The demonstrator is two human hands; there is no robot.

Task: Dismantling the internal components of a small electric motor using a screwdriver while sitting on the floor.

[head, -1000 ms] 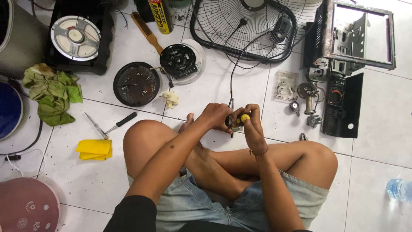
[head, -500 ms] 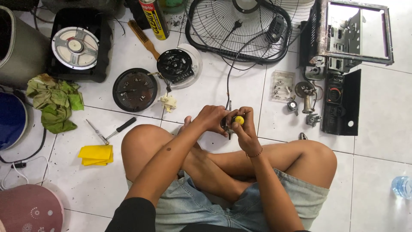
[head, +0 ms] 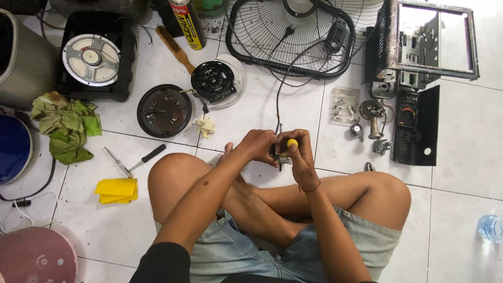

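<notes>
White floor tiles [head: 272, 112] fill the view, and I see the person sitting cross-legged on them with both hands raised just above the knees. My left hand [head: 258, 147] has its fingers clenched around a small metal part [head: 279, 155], from which a thin black cable [head: 279, 99] runs up toward the wire fan guard [head: 262, 31]. My right hand [head: 298, 157] is closed on a yellow-handled screwdriver [head: 292, 142], its yellow cap showing at the top of the fist and its tip pressed against the part; the two hands touch. Just beyond the left hand lie a small cream plastic piece [head: 205, 126], a round dark disc [head: 164, 110] and a black round assembly on a white plate [head: 216, 81]. To the left, a second screwdriver with a black handle [head: 135, 161] lies beside a folded yellow cloth [head: 117, 189], near a crumpled green rag [head: 63, 126]. To the right sit a clear bag of small parts [head: 345, 105], a few loose metal fittings [head: 373, 118] and a black panel [head: 414, 126]. A spray can [head: 184, 21] and a wooden-handled brush [head: 174, 46] lie further off.
</notes>
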